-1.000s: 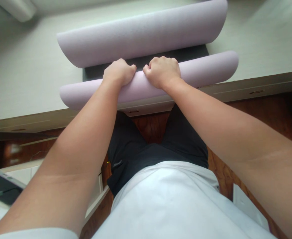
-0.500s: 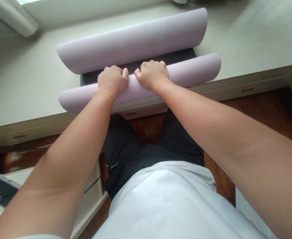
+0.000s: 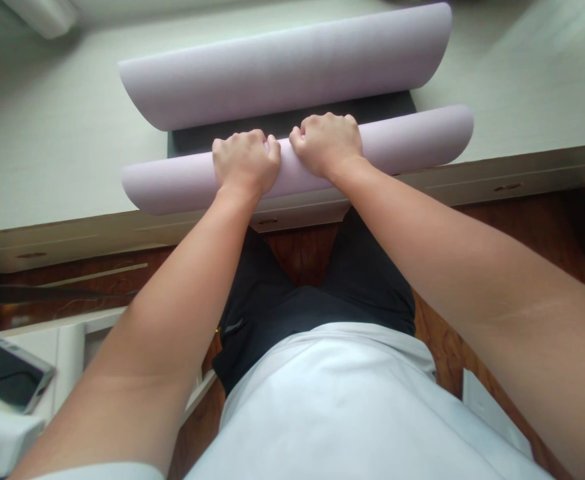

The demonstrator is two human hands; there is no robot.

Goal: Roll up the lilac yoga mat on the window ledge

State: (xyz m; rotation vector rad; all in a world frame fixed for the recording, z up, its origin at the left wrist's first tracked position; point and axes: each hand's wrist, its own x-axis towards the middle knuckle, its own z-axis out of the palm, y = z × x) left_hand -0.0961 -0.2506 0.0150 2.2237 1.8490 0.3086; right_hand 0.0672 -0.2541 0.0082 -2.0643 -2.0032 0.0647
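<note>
A pale purple mat or sheet lies curled on the light table, its far part [image 3: 292, 67] and near part [image 3: 412, 139] both rounded. Between these two curls shows a flat dark surface [image 3: 292, 123]. My left hand [image 3: 247, 160] is closed round the near curl, left of its middle. Close beside it on the right, my right hand [image 3: 326, 143] grips the same curl, knuckles up. A short stretch of purple is visible between the hands. The fingertips of both hands are hidden behind the curl.
The table [image 3: 62, 153] has a front edge with drawer pulls, over a wooden floor [image 3: 305, 253]. At lower left a phone [image 3: 10, 373] lies on a white surface beside a white object [image 3: 2, 433]. My dark-trousered legs are under the table edge.
Both hands and the purple curls now appear a little further right in the view. The phone at lower left shows more fully. Both hands keep their hold on the near curl.
</note>
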